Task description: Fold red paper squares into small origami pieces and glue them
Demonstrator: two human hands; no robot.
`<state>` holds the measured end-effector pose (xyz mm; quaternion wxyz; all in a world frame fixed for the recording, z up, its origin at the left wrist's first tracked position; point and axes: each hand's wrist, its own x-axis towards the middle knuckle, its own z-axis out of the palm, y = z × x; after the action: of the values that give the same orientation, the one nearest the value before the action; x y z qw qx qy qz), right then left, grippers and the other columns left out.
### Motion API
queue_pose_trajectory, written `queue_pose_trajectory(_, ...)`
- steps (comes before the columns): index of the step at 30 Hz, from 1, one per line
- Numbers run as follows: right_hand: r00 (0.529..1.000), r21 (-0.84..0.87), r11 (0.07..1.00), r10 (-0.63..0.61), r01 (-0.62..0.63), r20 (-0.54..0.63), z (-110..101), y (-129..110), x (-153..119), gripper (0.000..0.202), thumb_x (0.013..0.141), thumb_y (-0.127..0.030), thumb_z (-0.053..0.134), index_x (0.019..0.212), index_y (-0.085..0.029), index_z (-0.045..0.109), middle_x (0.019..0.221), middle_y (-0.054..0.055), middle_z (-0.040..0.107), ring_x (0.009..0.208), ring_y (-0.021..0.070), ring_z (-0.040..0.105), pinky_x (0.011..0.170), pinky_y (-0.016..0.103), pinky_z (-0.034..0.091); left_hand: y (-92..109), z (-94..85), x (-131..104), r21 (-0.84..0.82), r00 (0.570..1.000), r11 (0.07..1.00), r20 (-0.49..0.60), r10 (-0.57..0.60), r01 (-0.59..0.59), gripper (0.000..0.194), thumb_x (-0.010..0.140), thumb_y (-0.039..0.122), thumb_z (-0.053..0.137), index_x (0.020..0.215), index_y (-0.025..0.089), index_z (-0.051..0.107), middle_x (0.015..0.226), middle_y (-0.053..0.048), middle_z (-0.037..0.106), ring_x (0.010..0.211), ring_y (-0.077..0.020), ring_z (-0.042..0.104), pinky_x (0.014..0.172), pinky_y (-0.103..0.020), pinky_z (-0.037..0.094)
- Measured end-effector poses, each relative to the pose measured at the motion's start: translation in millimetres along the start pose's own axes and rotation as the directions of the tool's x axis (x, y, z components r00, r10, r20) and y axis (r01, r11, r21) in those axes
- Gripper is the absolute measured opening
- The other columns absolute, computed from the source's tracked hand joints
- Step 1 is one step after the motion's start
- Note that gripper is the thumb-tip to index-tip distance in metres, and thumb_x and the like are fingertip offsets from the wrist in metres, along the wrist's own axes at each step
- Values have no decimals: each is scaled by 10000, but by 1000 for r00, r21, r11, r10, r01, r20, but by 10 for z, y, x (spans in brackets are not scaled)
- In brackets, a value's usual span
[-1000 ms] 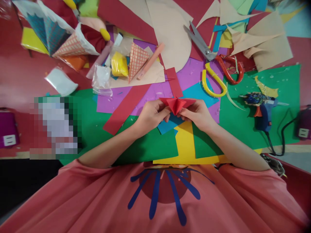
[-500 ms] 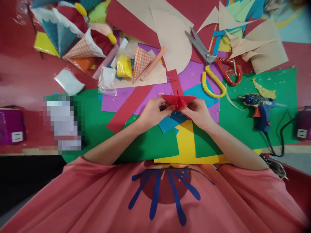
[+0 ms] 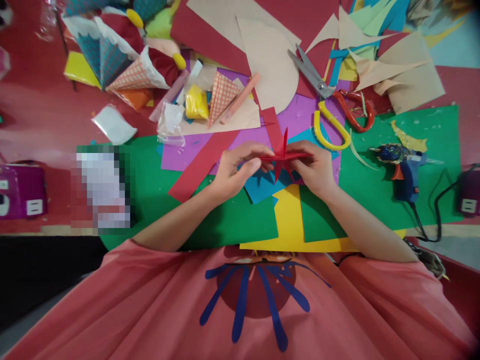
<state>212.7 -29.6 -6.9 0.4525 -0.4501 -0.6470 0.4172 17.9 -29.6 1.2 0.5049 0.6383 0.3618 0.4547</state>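
Observation:
A red folded paper piece (image 3: 284, 156) with several thin points standing out like a star is held up between my hands. On its left tip, my left hand (image 3: 238, 167) has curled fingers, with the thumb close beside the edge. My right hand (image 3: 313, 162) pinches the opposite side, its fingertips partly hidden by the paper. Below the hands lie blue paper (image 3: 260, 187) and a yellow sheet (image 3: 288, 212). A red paper strip (image 3: 204, 162) slants to the left, and another red strip (image 3: 270, 122) lies just beyond the folded piece.
Open scissors (image 3: 321, 89) with yellow and red handles lie beyond my right hand. A blue glue gun (image 3: 407, 175) rests on the green sheet (image 3: 438, 150) at right. Patterned cones (image 3: 138, 70), a bag of yellow material (image 3: 197, 102) and beige paper (image 3: 268, 65) fill the far side.
The red folded paper has turned and spread, with a point now standing up. My left thumb has moved off its middle toward the left tip. My right hand has shifted slightly right.

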Motion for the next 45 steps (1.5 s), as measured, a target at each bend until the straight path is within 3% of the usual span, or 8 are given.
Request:
queue_pose_trajectory(4, 998, -92, 994, -60, 63, 32, -74, -18, -14, 133, 857, -237, 617, 943, -234, 719, 952, 27, 746, 880, 171, 699, 751, 306, 576, -4, -37, 13, 226, 998, 972, -10, 63, -59, 359, 912, 486, 520, 843, 173, 681, 825, -36, 739, 790, -129, 706, 725, -231, 567)
queue_pose_trajectory(7, 999, 22, 999, -29, 30, -13, -100, -32, -18, 209, 937, -276, 507, 983, -261, 710, 937, 10, 740, 835, 147, 695, 758, 305, 577, -57, -20, 1, 379, 993, 922, -52, 110, -82, 187, 882, 347, 612, 958, 178, 632, 909, -23, 737, 850, -120, 719, 760, -210, 567)
queue_pose_trajectory(10, 999, 107, 994, 8, -3, -50, -97, -26, -19, 127, 886, -309, 602, 973, -257, 678, 888, -7, 723, 794, 131, 683, 725, 278, 570, -105, 1, -27, 444, 987, 889, -54, 150, -110, 208, 875, 297, 623, 1044, 185, 574, 971, -17, 726, 867, -115, 726, 739, -194, 567)
queue_pose_trajectory(15, 998, -124, 990, -63, 62, -8, -79, -58, -16, 68, 832, -269, 652, 797, -211, 642, 801, 8, 700, 777, 147, 661, 744, 307, 537, -99, -1, -27, 588, 985, 791, 79, 152, -170, 60, 874, 220, 607, 922, 189, 625, 865, -3, 743, 778, -108, 708, 699, -193, 531)
queue_pose_trajectory(20, 971, -207, 953, -197, 223, 139, -48, -96, -27, 65, 848, -205, 620, 784, -210, 625, 791, 7, 713, 791, 155, 669, 783, 331, 519, -67, 5, 5, 565, 955, 770, 172, 243, -298, 122, 910, 286, 569, 873, 194, 641, 815, 3, 727, 763, -114, 668, 724, -235, 502)
queue_pose_trajectory(24, 963, -204, 948, -211, 243, 167, -26, -87, -44, 55, 858, -207, 619, 803, -207, 624, 797, 17, 723, 783, 153, 675, 771, 319, 519, -60, 9, 21, 539, 931, 760, 179, 318, -363, 87, 902, 239, 583, 850, 190, 634, 801, 6, 724, 763, -108, 659, 743, -233, 489)
queue_pose_trajectory(36, 961, -186, 948, -230, 257, 154, -22, -115, -45, 62, 849, -164, 626, 796, -195, 631, 781, 25, 729, 783, 157, 690, 761, 318, 526, -25, 14, 29, 450, 955, 843, 170, 244, -295, 97, 883, 239, 594, 811, 192, 639, 778, -2, 729, 743, -114, 669, 723, -242, 493)
queue_pose_trajectory(45, 963, -210, 947, -207, 242, 173, -15, -98, -50, 88, 865, -215, 594, 780, -208, 620, 785, 23, 730, 752, 160, 676, 736, 339, 528, -34, 12, 34, 444, 949, 839, 172, 265, -315, 98, 875, 229, 603, 790, 188, 630, 741, 5, 714, 703, -104, 651, 693, -233, 492)
